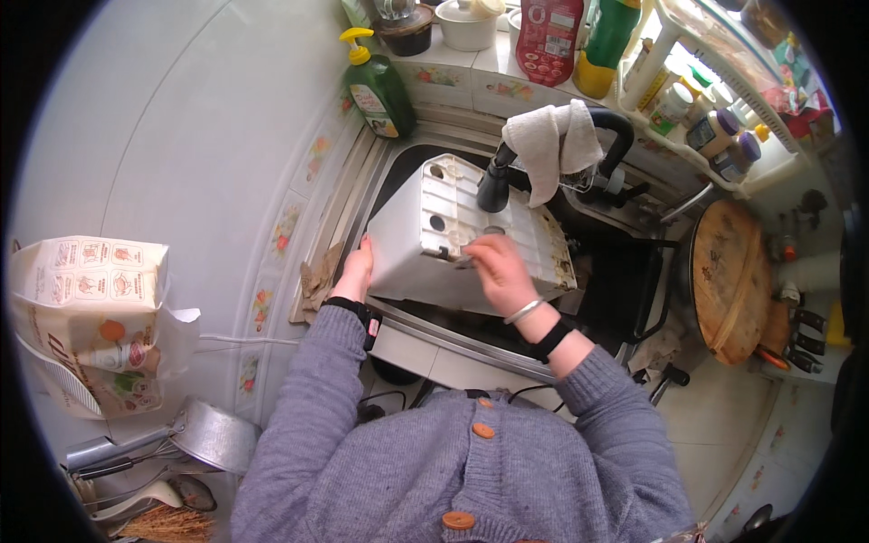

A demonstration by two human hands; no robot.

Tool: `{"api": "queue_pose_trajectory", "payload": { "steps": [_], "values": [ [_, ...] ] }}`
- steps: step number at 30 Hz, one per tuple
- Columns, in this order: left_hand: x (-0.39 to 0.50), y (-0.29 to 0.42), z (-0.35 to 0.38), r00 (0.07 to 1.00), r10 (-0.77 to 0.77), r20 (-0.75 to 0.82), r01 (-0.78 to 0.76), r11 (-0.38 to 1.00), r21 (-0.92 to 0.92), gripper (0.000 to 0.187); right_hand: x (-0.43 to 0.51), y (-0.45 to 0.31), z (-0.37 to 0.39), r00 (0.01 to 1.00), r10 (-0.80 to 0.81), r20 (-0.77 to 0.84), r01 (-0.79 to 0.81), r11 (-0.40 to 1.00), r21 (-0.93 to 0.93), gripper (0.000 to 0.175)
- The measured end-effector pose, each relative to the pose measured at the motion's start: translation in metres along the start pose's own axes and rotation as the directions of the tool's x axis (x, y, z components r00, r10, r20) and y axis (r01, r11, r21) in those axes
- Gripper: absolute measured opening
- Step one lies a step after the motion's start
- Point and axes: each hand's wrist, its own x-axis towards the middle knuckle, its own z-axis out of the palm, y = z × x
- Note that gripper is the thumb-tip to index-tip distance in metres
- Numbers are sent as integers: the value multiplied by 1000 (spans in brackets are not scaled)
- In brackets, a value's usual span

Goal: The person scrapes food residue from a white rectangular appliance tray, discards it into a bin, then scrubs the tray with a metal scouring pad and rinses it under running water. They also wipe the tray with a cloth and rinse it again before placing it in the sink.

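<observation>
A white plastic box (pixel 414 271) rests in the dark sink (pixel 407 163), its ribbed underside facing up. Brown stains mark that underside's right edge, and round holes show in it. My left hand (pixel 358 268) grips the box's left side, fingers mostly hidden behind the wall. Over the near edge of the underside, my right hand (pixel 499 271) is bent with its fingertips pinched on a small grey item (pixel 464 263), too small to name. Above the box hangs the black faucet head (pixel 493 189), very close to the ribbed face.
A light cloth (pixel 553 142) drapes over the faucet. A green pump bottle (pixel 380 95) stands at the sink's back left corner. To the right are a black dish rack (pixel 652 292), a round wooden lid (pixel 730 282) and knives (pixel 808 343). Wall-hung utensils and a metal pot (pixel 214 434) are lower left.
</observation>
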Motion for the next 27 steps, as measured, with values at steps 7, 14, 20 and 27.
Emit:
{"api": "queue_pose_trajectory", "payload": {
  "steps": [7, 14, 20, 27],
  "values": [
    [1, -13, -38, 987, -94, 131, 89, 995, 42, 65, 21, 72, -8, 502, 855, 130, -828, 431, 358, 13],
    [-81, 79, -17, 956, 185, 226, -193, 981, 12, 74, 70, 156, 9, 305, 855, 420, -520, -221, 825, 15],
    [-128, 101, 38, 662, 720, 207, -749, 626, 219, 92, 70, 151, 12, 631, 755, 180, -718, 480, 504, 20],
    [-102, 89, 34, 704, 648, 291, -657, 750, -82, 82, -12, 137, -83, 533, 833, -149, -795, 433, -425, 43]
  ]
}}
